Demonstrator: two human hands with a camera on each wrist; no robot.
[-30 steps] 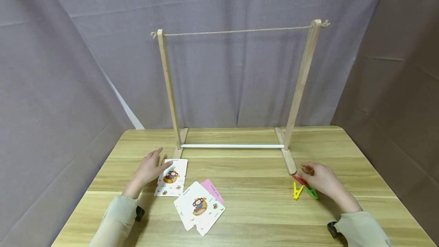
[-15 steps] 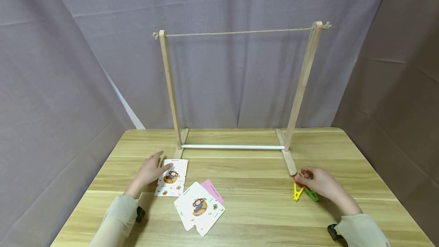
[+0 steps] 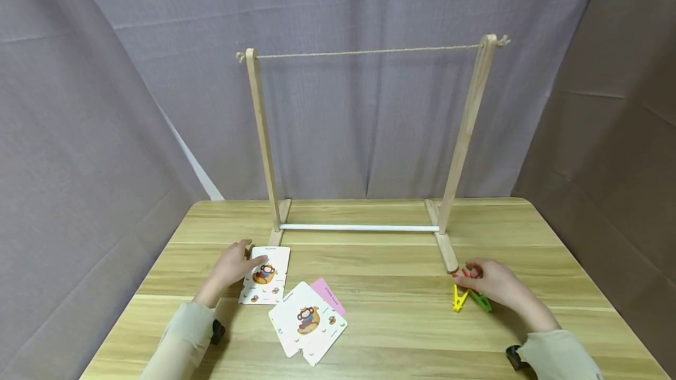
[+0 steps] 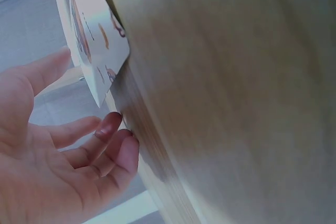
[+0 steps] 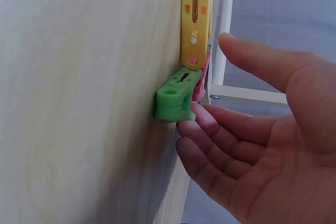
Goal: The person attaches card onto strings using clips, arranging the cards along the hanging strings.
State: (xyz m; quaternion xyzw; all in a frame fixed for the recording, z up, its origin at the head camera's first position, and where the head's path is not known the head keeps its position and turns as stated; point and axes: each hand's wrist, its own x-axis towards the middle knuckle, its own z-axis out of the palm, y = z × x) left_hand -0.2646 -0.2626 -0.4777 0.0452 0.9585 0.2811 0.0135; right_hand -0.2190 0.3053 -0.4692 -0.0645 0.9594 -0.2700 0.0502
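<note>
Just inward of the left hand (image 3: 229, 265), partly under its thumb: one white monkey-print card (image 3: 264, 283), by the near foot of the stand. Left hand: thumb wide of loosely bent fingers; I cannot tell whether the thumb touches the card. Between the hands, closer to the left and toward the wearer: overlapping white monkey cards (image 3: 303, 321), one pink card (image 3: 328, 296) partly beneath. Right hand (image 3: 493, 280): thumb wide of bent fingers, fingertips beside one green clothespin (image 3: 480, 301) and one red clothespin (image 5: 200, 85); contact unclear to me. Also beside it: one yellow clothespin (image 3: 459, 298). Beyond both hands: one wooden stand (image 3: 262, 139), twine (image 3: 364, 51) across its top, white crossbar (image 3: 359, 227) low down.
</note>
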